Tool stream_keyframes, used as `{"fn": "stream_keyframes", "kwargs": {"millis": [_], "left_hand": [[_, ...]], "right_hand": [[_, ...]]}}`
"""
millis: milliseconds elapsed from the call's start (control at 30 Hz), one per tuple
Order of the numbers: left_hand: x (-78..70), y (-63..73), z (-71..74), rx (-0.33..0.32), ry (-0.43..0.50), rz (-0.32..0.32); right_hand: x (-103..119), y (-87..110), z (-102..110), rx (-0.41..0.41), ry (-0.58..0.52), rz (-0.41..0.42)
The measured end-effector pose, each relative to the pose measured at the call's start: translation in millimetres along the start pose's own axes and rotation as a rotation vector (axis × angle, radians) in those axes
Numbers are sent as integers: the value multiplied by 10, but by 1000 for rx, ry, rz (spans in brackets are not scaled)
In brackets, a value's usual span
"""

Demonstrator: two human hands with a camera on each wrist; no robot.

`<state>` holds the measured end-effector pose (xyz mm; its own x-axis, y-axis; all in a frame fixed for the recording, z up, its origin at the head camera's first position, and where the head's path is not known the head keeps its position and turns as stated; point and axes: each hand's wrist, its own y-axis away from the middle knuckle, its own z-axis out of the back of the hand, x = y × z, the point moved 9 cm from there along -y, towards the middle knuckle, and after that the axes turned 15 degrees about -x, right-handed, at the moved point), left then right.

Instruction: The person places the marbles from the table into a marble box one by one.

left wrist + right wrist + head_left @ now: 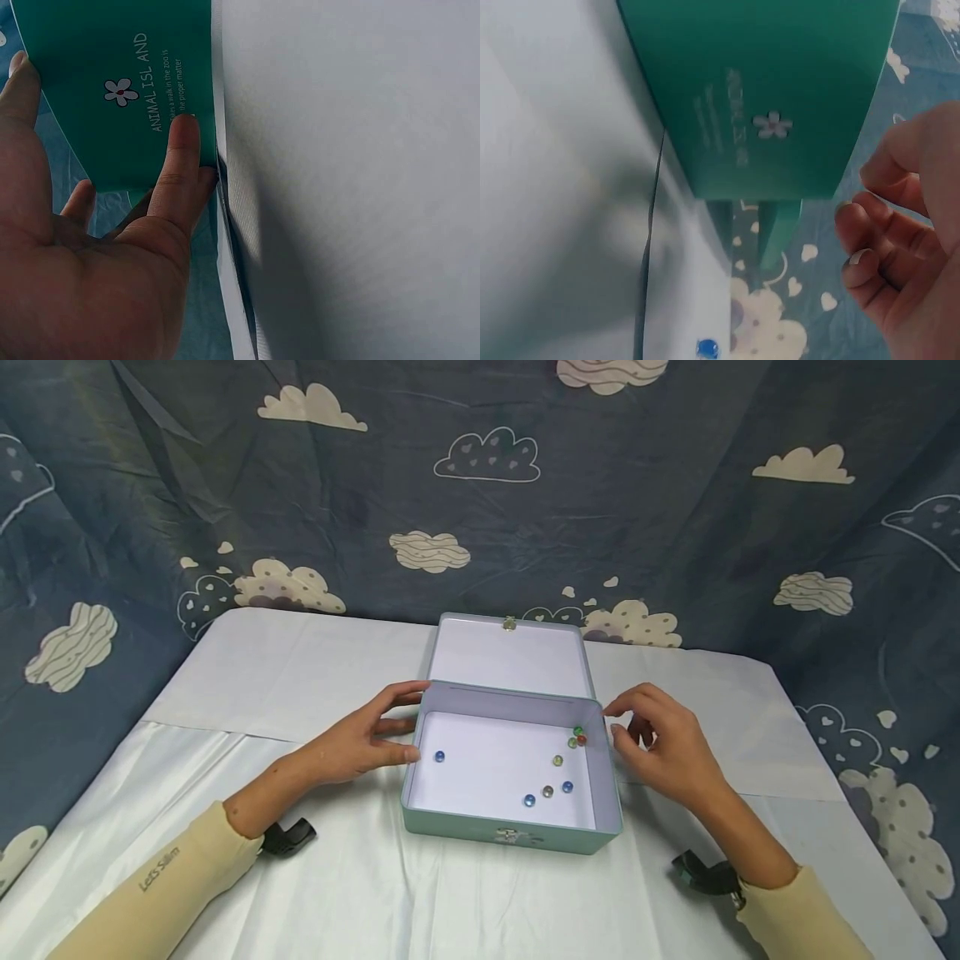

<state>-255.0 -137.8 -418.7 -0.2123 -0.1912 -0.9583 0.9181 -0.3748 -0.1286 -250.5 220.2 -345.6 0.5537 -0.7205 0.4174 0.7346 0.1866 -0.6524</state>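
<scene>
Place: curtained-off recording corner, makeshift in character; whether within a home, office or studio cannot be told, the room beyond being hidden.

Curtain [495, 510]: dark blue-grey fabric, loosely folded, hanging behind the surface [750, 727] and along its left and right sides. Childlike print: pale clouds [802, 464], outlined clouds [487, 456], small hearts [887, 719]. Same print visible past the surface edge in the right wrist view.

Cloth [337, 893]: white, lightly wrinkled, spread over the surface, a line running across it; soft shadows.

Cameras [288, 839]: black, one worn at each wrist; plainest sign of a recording set-up.
</scene>
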Motion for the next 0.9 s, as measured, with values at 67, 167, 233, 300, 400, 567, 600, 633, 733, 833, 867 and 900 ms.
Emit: {"fn": "stream_keyframes", "kwargs": {"millis": [67,167,233,300,400,567,600,633,733,833,867,900], "left_hand": [[-3,-3,-1,3,2,-4],[-3,-6,-3,5,4,-9],[-1,-7,-3,4,3,-10],[4,-5,-3,4,3,-8],[11,-1,-1,2,2,-5],[17,0,-2,0,2,-6],[15,-1,-4,0,2,-7],[13,-1,-5,1,3,-8],[10,-3,-9,2,6,-6],[6,-3,-9,1,4,-4],[5,-4,-8,1,2,-5],[1,-4,-8,1,-1,-7]], "right_hand": [[-71,-4,14,-7,15,-6],[-202,-2,17,-3,44,-17],[-302,5,14,4,61,-32],[-402,14,10,10,82,-51],[-543,33,-8,26,105,-87],[-767,75,-55,70,167,-155],[-805,84,-61,79,183,-167],[-840,94,-62,86,193,-178],[-924,122,-64,104,218,-201],[-987,145,-79,128,228,-219],[-1005,152,-89,138,234,-223],[-1023,160,-101,148,240,-226]]}}
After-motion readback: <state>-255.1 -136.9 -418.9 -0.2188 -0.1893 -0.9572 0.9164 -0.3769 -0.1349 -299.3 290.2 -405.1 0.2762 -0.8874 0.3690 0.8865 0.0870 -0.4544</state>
